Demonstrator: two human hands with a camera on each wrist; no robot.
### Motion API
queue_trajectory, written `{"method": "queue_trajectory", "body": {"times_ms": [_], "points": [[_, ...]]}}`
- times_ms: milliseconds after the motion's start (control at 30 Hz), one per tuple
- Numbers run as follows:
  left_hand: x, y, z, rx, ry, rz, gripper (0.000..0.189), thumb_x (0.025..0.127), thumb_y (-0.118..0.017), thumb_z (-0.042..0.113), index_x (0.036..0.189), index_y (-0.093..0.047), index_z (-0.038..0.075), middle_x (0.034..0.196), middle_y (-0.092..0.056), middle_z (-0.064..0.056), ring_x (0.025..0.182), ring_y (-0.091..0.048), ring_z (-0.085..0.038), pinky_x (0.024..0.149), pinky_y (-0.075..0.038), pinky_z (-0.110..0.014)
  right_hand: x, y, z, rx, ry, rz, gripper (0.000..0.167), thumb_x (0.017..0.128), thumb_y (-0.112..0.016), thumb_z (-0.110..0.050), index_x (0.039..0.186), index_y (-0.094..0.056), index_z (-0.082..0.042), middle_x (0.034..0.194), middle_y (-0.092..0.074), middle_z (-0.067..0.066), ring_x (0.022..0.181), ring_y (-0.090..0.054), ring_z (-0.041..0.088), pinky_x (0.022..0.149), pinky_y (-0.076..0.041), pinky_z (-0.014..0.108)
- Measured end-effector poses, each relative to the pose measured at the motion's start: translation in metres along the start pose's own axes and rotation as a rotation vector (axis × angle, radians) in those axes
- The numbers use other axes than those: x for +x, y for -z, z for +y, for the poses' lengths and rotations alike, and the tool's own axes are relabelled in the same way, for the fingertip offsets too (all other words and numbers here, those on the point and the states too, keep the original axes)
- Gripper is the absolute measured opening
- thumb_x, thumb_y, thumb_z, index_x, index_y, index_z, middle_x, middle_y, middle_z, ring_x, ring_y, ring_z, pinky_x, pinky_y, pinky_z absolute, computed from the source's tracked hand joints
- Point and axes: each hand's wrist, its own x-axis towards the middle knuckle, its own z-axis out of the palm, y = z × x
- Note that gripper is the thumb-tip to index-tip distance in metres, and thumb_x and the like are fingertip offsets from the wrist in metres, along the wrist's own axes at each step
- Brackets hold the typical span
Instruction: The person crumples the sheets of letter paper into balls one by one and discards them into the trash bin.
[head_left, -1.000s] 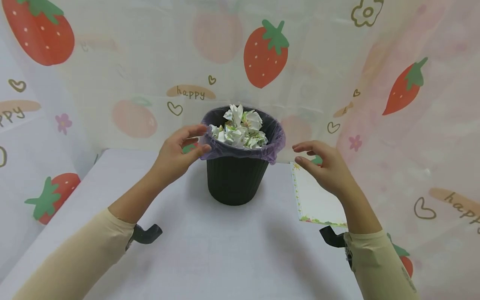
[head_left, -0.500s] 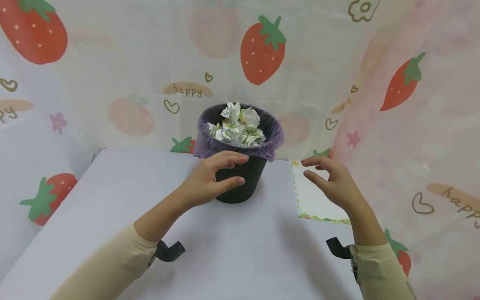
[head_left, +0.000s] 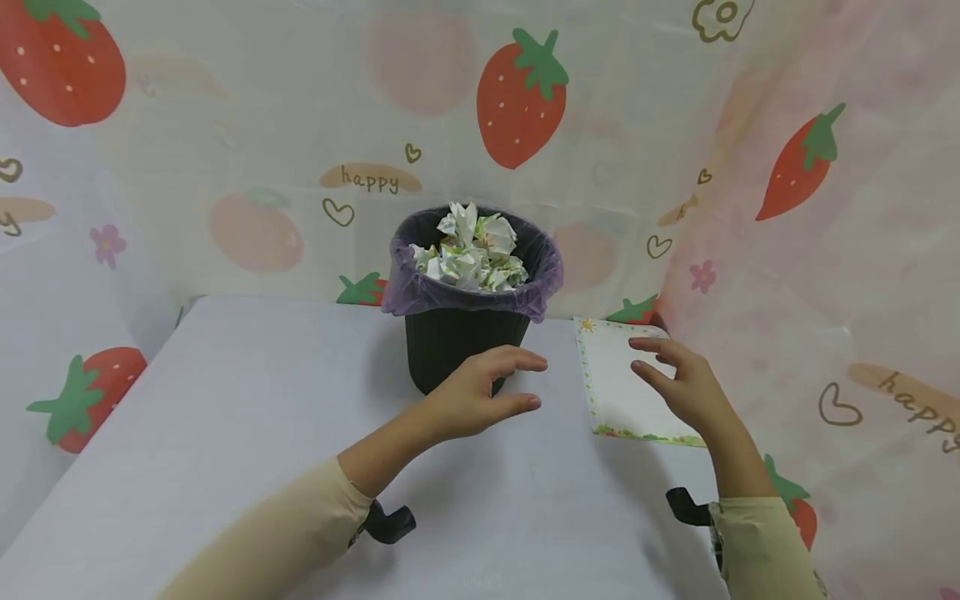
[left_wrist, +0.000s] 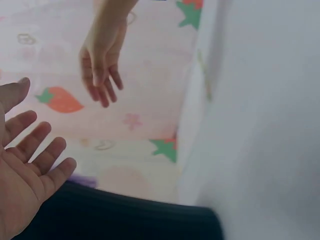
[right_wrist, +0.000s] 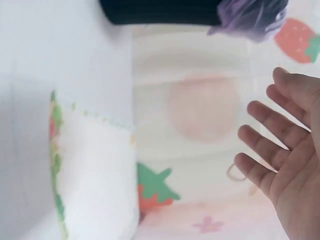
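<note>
A black trash bin (head_left: 450, 342) stands near the back of the table, lined with a purple plastic bag (head_left: 408, 287) folded over its rim. Crumpled paper (head_left: 472, 254) with green and yellow print heaps up inside it. In front of the bin's lower part hovers my left hand (head_left: 480, 396), fingers extended and holding nothing. To the right, a sheet of white paper (head_left: 615, 383) with a flowery border lies flat. Above that sheet is my right hand (head_left: 690, 383), with fingers loosely spread and nothing held; the right wrist view shows its palm (right_wrist: 300, 175) apart from the paper.
A white-covered table (head_left: 225, 467) carries the bin and the sheet. Curtains printed with strawberries (head_left: 521, 100) enclose the back and both sides. Dark curved wrist mounts (head_left: 390, 523) stick out from both sleeves.
My left hand has come away from the bin's left rim, moving right and toward me. The right hand has shifted slightly right and down, over the sheet. The bin and paper stay in place.
</note>
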Motion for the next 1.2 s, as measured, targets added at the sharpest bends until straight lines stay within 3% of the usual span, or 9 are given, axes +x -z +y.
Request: {"method": "queue_trajectory", "body": {"times_ms": [267, 433, 567, 767, 1000, 1200], "points": [[0.005, -0.036, -0.024, 0.022, 0.097, -0.108, 0.044, 0.096, -0.074, 0.033, 0.136, -0.064, 0.016, 0.139, -0.063, 0.004, 0.133, -0.055, -0.013, 0.112, -0.046, -0.037, -0.006, -0.008, 0.049, -0.059, -0.142, -0.083, 0.049, 0.103, -0.062, -0.039, 0.145, -0.056, -0.013, 0.153, -0.052, 0.013, 0.146, -0.037, 0.045, 0.113, -0.033, 0.069], [0.011, -0.055, -0.035, -0.013, 0.125, -0.133, 0.044, 0.097, -0.073, 0.031, 0.136, -0.064, 0.014, 0.138, -0.063, 0.001, 0.130, -0.056, -0.017, 0.111, -0.047, -0.038, -0.010, -0.015, 0.078, -0.099, -0.194, -0.139, 0.056, 0.103, -0.060, -0.047, 0.147, -0.054, -0.012, 0.156, -0.047, 0.016, 0.148, -0.033, 0.046, 0.112, -0.032, 0.070], [0.019, -0.067, -0.042, 0.027, 0.171, -0.138, 0.047, 0.097, -0.073, 0.037, 0.137, -0.063, 0.016, 0.140, -0.062, 0.001, 0.133, -0.055, -0.017, 0.113, -0.045, -0.036, -0.012, -0.020, 0.097, -0.102, -0.231, -0.175, 0.057, 0.103, -0.062, -0.042, 0.147, -0.053, -0.008, 0.159, -0.042, 0.019, 0.150, -0.029, 0.046, 0.115, -0.028, 0.068], [0.034, -0.085, -0.060, 0.090, 0.260, -0.151, 0.053, 0.096, -0.072, 0.041, 0.142, -0.060, 0.016, 0.146, -0.058, -0.001, 0.142, -0.048, -0.018, 0.119, -0.038, -0.035, -0.019, -0.025, 0.116, -0.104, -0.299, -0.241, 0.060, 0.103, -0.063, -0.035, 0.150, -0.047, -0.002, 0.164, -0.031, 0.023, 0.150, -0.023, 0.050, 0.116, -0.024, 0.070], [0.045, -0.100, -0.078, 0.068, 0.359, -0.154, 0.060, 0.094, -0.075, 0.038, 0.144, -0.057, 0.012, 0.149, -0.056, -0.004, 0.144, -0.046, -0.023, 0.119, -0.037, -0.039, -0.027, -0.036, 0.132, -0.054, -0.388, -0.312, 0.069, 0.101, -0.067, -0.033, 0.153, -0.040, 0.003, 0.163, -0.025, 0.029, 0.149, -0.020, 0.053, 0.118, -0.022, 0.068], [0.048, -0.105, -0.089, 0.104, 0.373, -0.169, 0.063, 0.094, -0.075, 0.039, 0.147, -0.054, 0.011, 0.150, -0.055, -0.005, 0.145, -0.044, -0.024, 0.121, -0.036, -0.039, -0.030, -0.047, 0.139, -0.147, -0.390, -0.318, 0.070, 0.100, -0.067, -0.032, 0.152, -0.039, 0.005, 0.163, -0.025, 0.028, 0.151, -0.018, 0.052, 0.121, -0.016, 0.064]]}}
